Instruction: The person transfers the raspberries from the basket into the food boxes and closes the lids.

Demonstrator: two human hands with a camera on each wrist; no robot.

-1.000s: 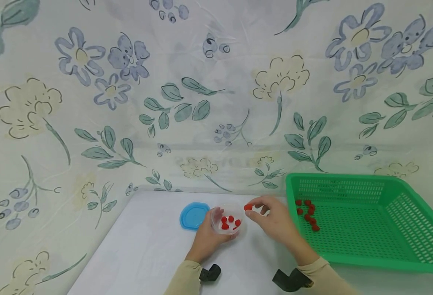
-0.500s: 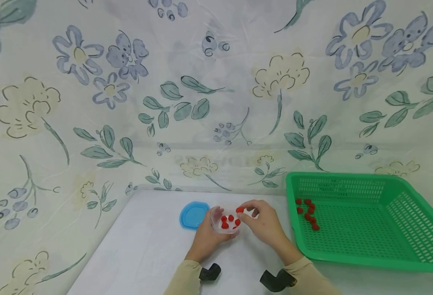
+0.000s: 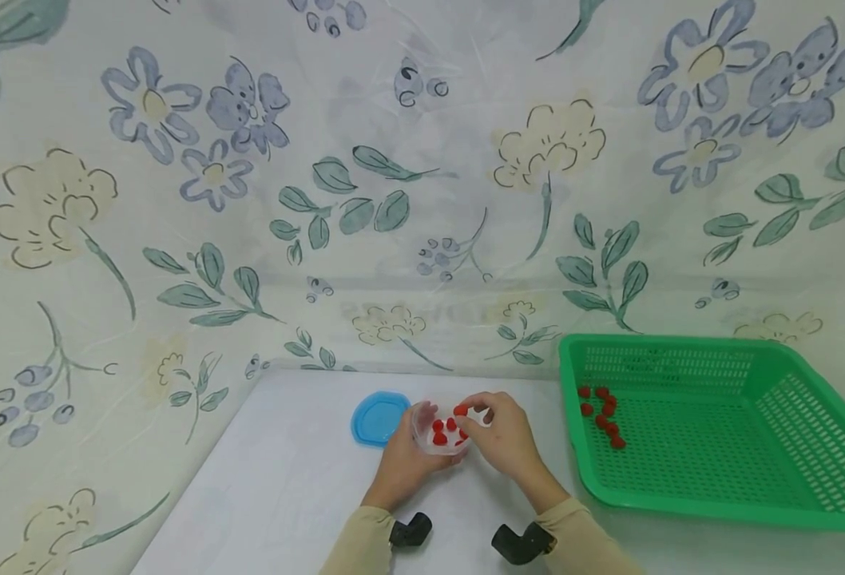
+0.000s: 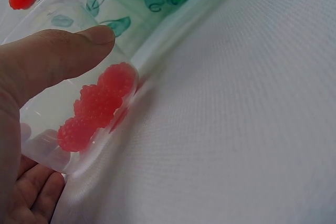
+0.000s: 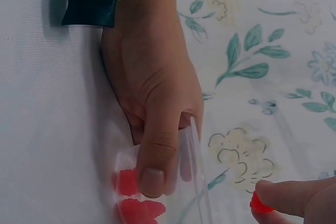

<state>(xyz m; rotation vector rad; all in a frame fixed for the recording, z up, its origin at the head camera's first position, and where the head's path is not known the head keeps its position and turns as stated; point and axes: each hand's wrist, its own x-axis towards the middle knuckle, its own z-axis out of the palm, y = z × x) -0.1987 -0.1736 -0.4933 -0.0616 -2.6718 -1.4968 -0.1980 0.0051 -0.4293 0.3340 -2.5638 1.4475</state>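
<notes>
We see a red berry [image 3: 461, 410] pinched between the thumb and finger of the right hand [image 3: 503, 438], right at the mouth of a clear cup [image 4: 47, 106]! The left hand [image 3: 404, 467] grips that cup, fingers and thumb wrapped round its wall, and we spot more berries [image 4: 97, 103] lying at the bottom. Just beyond the left hand sits a blue lid [image 3: 379, 419], flat on the white table [image 3: 286, 463]. Out to the right of the right hand, we've got a green basket [image 3: 717, 447], a cluster of loose berries [image 3: 611, 429] along its nearest side.
</notes>
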